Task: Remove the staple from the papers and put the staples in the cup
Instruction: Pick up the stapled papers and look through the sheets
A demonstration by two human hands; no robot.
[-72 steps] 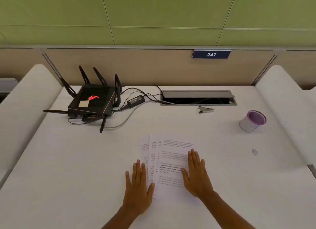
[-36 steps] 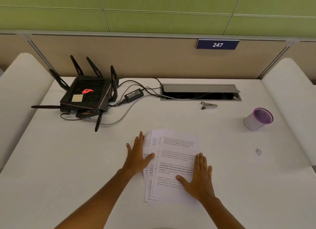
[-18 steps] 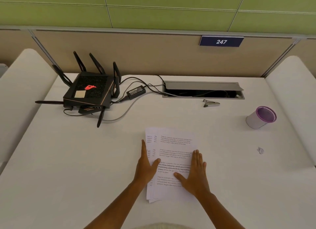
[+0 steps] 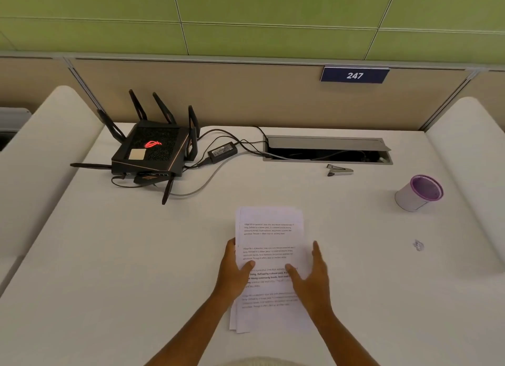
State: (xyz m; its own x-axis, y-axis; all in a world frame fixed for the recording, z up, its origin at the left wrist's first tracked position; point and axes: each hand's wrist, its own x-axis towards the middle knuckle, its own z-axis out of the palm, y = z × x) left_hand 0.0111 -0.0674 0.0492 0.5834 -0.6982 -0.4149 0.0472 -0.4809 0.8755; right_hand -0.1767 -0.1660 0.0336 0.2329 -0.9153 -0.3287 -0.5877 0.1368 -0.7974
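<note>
A stack of printed papers (image 4: 269, 229) lies on the white desk in front of me, its sheets nearly squared up. My left hand (image 4: 235, 270) cups the stack's left edge, thumb on top of the sheets. My right hand (image 4: 314, 278) stands on edge at the stack's right side, fingers together, thumb resting on the page. A white cup with a purple rim (image 4: 418, 192) sits at the far right. A metal staple remover (image 4: 340, 170) lies beyond the papers. A small crumpled bit (image 4: 418, 245), perhaps a staple, lies on the desk at right. No staple is visible in the papers.
A black router with antennas (image 4: 151, 152), its power brick (image 4: 222, 152) and cables occupy the back left. An open cable tray (image 4: 328, 154) runs along the back edge. White padded dividers (image 4: 472, 152) flank the desk on both sides.
The fanned sheets have been pushed together into a neater stack. Both hands went from lying flat on the pages to pressing against the stack's left and right edges.
</note>
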